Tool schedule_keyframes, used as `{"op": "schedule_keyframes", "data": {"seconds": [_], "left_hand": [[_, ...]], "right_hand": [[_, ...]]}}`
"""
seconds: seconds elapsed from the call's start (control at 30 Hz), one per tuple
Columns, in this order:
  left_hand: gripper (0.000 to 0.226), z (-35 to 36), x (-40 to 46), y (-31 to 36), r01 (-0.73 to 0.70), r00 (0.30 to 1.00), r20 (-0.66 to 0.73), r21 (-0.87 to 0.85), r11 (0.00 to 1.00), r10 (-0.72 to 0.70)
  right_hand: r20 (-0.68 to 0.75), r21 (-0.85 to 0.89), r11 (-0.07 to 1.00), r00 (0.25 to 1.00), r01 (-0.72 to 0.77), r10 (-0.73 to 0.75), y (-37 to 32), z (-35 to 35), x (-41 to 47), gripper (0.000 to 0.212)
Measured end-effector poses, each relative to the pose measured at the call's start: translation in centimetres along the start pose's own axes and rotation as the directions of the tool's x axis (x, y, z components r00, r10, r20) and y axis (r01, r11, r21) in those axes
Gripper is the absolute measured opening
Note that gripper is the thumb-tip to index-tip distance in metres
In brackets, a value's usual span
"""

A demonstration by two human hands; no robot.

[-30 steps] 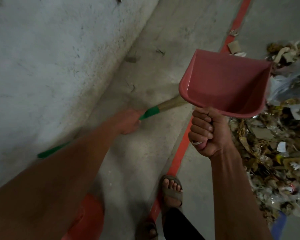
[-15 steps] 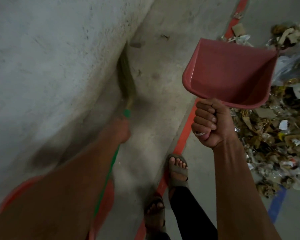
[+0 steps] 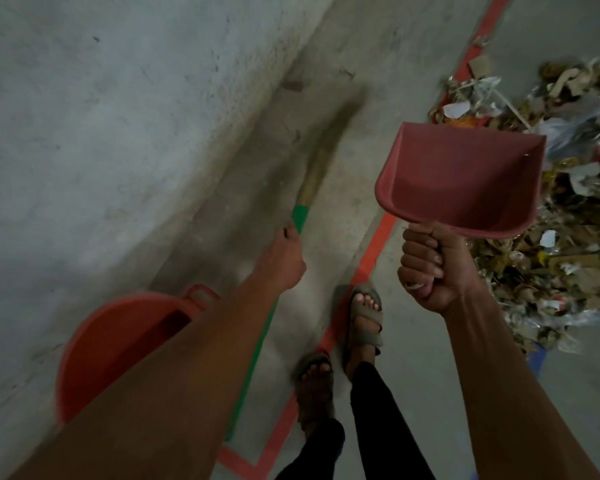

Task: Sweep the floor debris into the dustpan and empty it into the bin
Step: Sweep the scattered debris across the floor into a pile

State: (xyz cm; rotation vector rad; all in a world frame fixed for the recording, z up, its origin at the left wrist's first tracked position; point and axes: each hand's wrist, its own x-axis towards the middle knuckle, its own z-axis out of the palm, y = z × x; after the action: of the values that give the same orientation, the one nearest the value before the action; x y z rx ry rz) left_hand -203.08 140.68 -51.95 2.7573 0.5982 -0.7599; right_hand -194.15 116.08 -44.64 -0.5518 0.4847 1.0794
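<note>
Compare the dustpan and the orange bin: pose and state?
The dustpan is held up off the floor by the right hand; the orange bin stands low by the wall. The dustpan shows fully and looks empty; the bin is partly hidden behind the left arm, contents unseen. Both are reddish plastic.

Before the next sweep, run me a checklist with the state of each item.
1. Left hand grips the broom: ok.
2. Right hand grips the dustpan: ok.
3. Dustpan empty: ok, nothing shows inside.
4. Dustpan down on the floor to catch debris: not ok, held up.
5. Debris pile within reach at the right: ok.
6. Bin has room: cannot tell, arm covers it.
</note>
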Motion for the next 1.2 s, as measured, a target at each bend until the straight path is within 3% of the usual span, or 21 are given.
{"op": "schedule_keyframes", "data": {"seconds": [0.07, 0.13, 0.2, 0.27, 0.33, 0.4, 0.5, 0.63, 0.73, 0.83, 0.93, 1.0, 1.1, 1.2], "left_hand": [[0.082, 0.0, -1.5, -0.7, 0.178, 0.984, 0.037, -0.121, 0.977, -0.175], [0.085, 0.6, -1.9, -1.9, 0.375, 0.927, 0.095, -0.292, 0.88, -0.363], [0.074, 1.4, -2.5, -2.9, 0.468, 0.884, 0.149, -0.283, 0.837, -0.444], [0.054, 2.6, -3.3, -3.3, 0.434, 0.893, 0.222, -0.196, 0.88, -0.391], [0.048, 4.2, -4.0, -2.7, 0.344, 0.916, 0.268, -0.144, 0.928, -0.298], [0.053, 6.0, -4.8, -1.4, 0.244, 0.937, 0.291, -0.147, 0.958, -0.194], [0.065, 8.2, -5.9, 0.3, -0.014, 0.952, 0.301, -0.154, 0.988, 0.06], [0.069, 8.8, -8.0, 2.3, -0.237, 0.934, 0.216, -0.22, 0.946, 0.284], [0.072, 8.5, -10.5, 2.5, -0.149, 0.978, 0.094, -0.321, 0.935, 0.188], [0.072, 8.1, -11.9, 2.3, 0.084, 0.996, 0.019, -0.404, 0.911, -0.084], [0.08, 7.5, -11.4, 1.5, 0.381, 0.921, 0.107, -0.454, 0.805, -0.376], [0.082, 7.3, -10.7, 0.3, 0.514, 0.856, 0.203, -0.426, 0.744, -0.475], [0.065, 7.9, -10.4, -0.4, 0.482, 0.87, 0.281, -0.315, 0.818, -0.404], [0.067, 9.5, -10.9, 0.3, 0.276, 0.927, 0.322, -0.245, 0.929, -0.19]], "right_hand": [[-0.004, -0.011, 1.0, 1.0, -0.025, 0.025, 0.7, 0.7, -1.1, 0.044], [-0.018, -0.031, 0.999, 0.999, -0.039, 0.038, 1.3, 1.2, -1.9, 0.044], [-0.034, -0.058, 0.997, 0.998, -0.048, 0.046, 2.1, 1.4, -2.5, 0.043], [-0.038, -0.075, 0.996, 0.998, -0.047, 0.044, 2.8, 0.9, -2.9, 0.042], [-0.04, -0.087, 0.995, 0.998, -0.046, 0.043, 3.4, 0.2, -3.2, 0.042], [-0.042, -0.095, 0.994, 0.998, -0.053, 0.049, 3.8, -1.0, -3.4, 0.042], [-0.042, -0.077, 0.995, 0.997, -0.062, 0.059, 4.2, -2.3, -4.3, 0.041], [-0.081, -0.081, 0.994, 0.994, -0.077, 0.07, 5.0, -3.1, -6.5, 0.04], [-0.119, -0.089, 0.991, 0.989, -0.101, 0.09, 5.5, -2.6, -7.6, 0.039], [-0.112, -0.106, 0.987, 0.988, -0.122, 0.11, 5.6, -2.0, -7.6, 0.039], [-0.1, -0.139, 0.983, 0.99, -0.116, 0.103, 5.0, -1.4, -7.1, 0.039], [-0.086, -0.142, 0.985, 0.992, -0.101, 0.089, 4.4, -1.3, -6.6, 0.039], [-0.082, -0.134, 0.988, 0.995, -0.07, 0.06, 3.5, -1.9, -6.1, 0.04], [-0.1, -0.136, 0.99, 0.994, -0.047, 0.033, 3.0, -3.0, -6.1, 0.04]]}}
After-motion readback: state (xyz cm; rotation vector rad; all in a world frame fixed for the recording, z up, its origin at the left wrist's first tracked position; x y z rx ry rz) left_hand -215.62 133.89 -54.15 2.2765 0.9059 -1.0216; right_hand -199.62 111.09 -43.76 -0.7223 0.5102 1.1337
